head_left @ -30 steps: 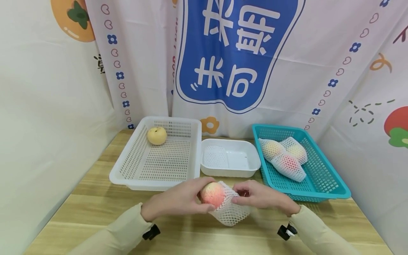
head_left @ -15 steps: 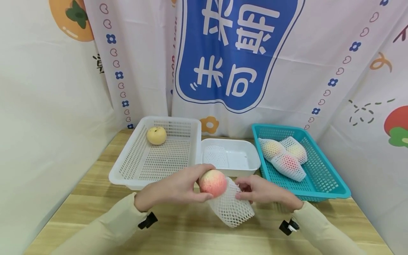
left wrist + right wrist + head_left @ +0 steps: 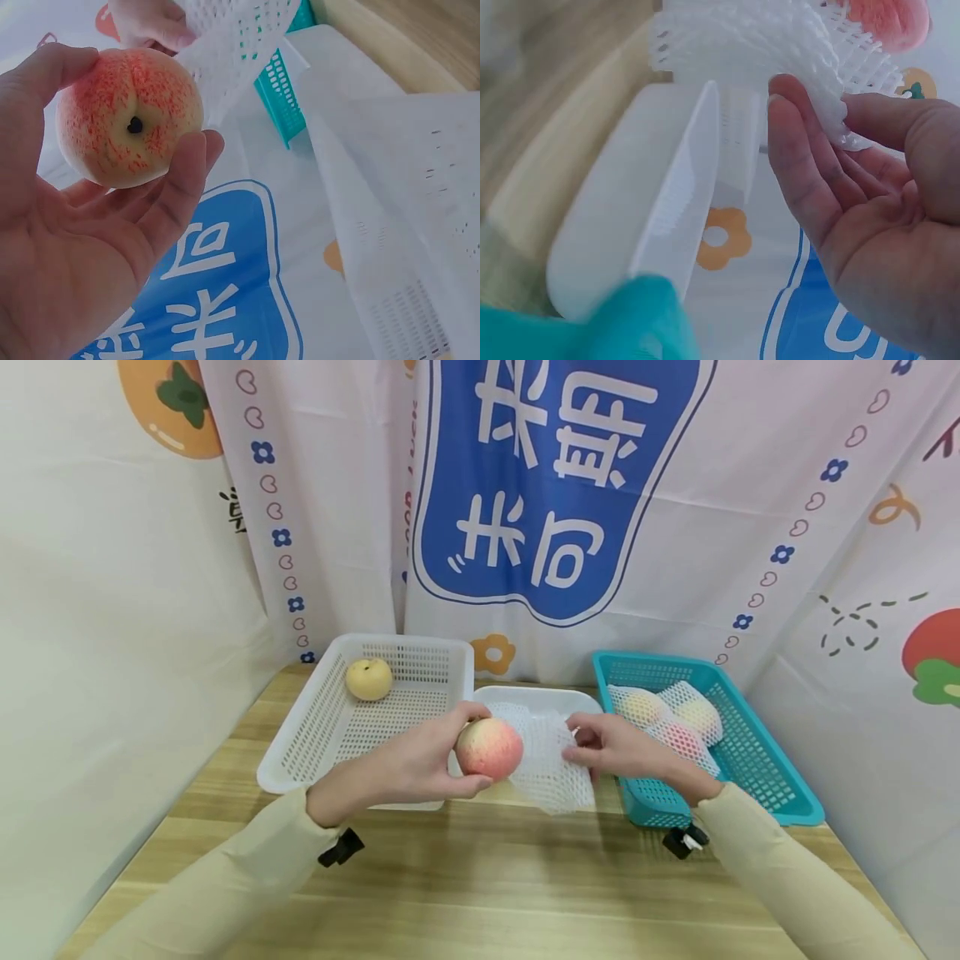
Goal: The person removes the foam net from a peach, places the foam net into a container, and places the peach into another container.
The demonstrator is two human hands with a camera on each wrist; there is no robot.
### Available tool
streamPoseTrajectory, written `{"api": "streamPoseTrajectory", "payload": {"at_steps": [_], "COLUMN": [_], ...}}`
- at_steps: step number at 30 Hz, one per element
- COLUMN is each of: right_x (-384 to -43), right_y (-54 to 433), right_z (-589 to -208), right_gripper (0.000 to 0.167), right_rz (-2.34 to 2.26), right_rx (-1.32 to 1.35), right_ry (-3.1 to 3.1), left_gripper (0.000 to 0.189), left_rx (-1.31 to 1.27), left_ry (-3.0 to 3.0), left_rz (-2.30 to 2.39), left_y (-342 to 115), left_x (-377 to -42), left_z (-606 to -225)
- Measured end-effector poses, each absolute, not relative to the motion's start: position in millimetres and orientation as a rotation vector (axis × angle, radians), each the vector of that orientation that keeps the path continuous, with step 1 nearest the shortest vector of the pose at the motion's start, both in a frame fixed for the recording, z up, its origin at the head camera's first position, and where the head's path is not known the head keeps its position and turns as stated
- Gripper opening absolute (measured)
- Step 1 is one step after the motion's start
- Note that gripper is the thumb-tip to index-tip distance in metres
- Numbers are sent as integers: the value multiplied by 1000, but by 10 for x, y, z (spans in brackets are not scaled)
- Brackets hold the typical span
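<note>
In the head view a bare red-and-cream peach (image 3: pixel 490 749) is held in my left hand (image 3: pixel 405 767). The left wrist view shows thumb and fingers curled around the peach (image 3: pixel 131 120), a dark spot at its dimple. My right hand (image 3: pixel 618 746) pinches a white foam net sleeve (image 3: pixel 555 772) by one end. This net hangs just right of the peach, in front of the small white tray (image 3: pixel 558 695). In the right wrist view the thumb and fingers of my right hand (image 3: pixel 862 180) squeeze the edge of the foam net (image 3: pixel 757 52).
A white basket (image 3: pixel 296 739) at the left holds one yellow fruit (image 3: pixel 369 680). At the right, a teal basket (image 3: pixel 776 760) contains 3 fruits in foam nets (image 3: pixel 686 714). My right forearm passes over its near edge. A printed cloth (image 3: pixel 345 510) hangs behind the table (image 3: pixel 480 893).
The peach has come out of the foam net and is now apart from it. Both hands have moved up and away from me, bringing the net over the white tray's front.
</note>
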State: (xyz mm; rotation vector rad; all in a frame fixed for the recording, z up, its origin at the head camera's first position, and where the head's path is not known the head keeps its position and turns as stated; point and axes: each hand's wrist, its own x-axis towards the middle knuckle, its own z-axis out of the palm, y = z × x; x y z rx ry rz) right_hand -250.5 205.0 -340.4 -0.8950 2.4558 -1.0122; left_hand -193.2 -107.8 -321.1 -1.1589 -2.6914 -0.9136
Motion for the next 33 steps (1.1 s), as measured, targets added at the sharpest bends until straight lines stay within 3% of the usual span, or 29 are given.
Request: {"api": "streamPoseTrajectory", "payload": {"at_steps": [10,25,33], "right_x": [-2786,-3245,-3453], "right_y": [1865,1753,1787], "right_z": [-3164,-3414,-3493], "right_gripper": [28,20,19], "right_rz": [-1056,-1114,-883], "right_rx": [-791,-588,-502], "right_ry": [2509,2549,2643], "left_gripper": [76,69,71], "left_rx": [-1082,-892,-848], "left_ry": [-2730,-2792,-2854], "left_rz": [-890,-869,-932], "left_y": [-1113,-1284,-1339], "left_x": [-2124,-2424,-2571], "left_z": [-3085,-3006,-2928]}}
